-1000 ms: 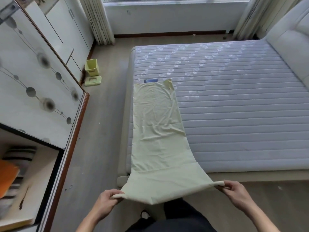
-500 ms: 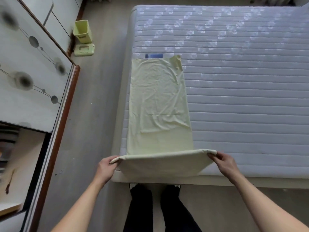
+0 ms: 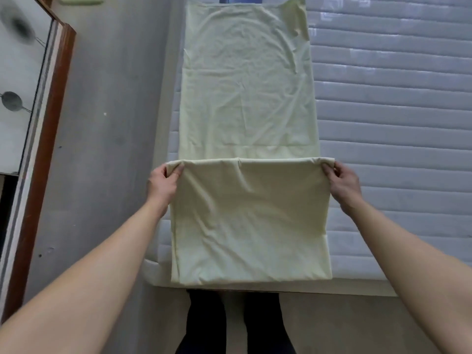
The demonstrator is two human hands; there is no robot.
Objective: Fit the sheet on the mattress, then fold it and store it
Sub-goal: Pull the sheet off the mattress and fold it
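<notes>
On the mattress (image 3: 398,123), left hand (image 3: 162,186) and right hand (image 3: 343,185) apparently pinch the sheet (image 3: 247,98).

The sheet (image 3: 247,80) runs past the top edge, and the wardrobe door (image 3: 20,72) at left is blurred.

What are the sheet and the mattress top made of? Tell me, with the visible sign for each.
Sheet: thin woven fabric, probably cotton or a blend, pale yellow-green and matte; it creases finely and folds limply where both hands pinch it.
Mattress: quilted textile ticking, grey-white with a slight sheen; stitched horizontal channels puff between seams. The exact fibre of either cannot be told.
</notes>
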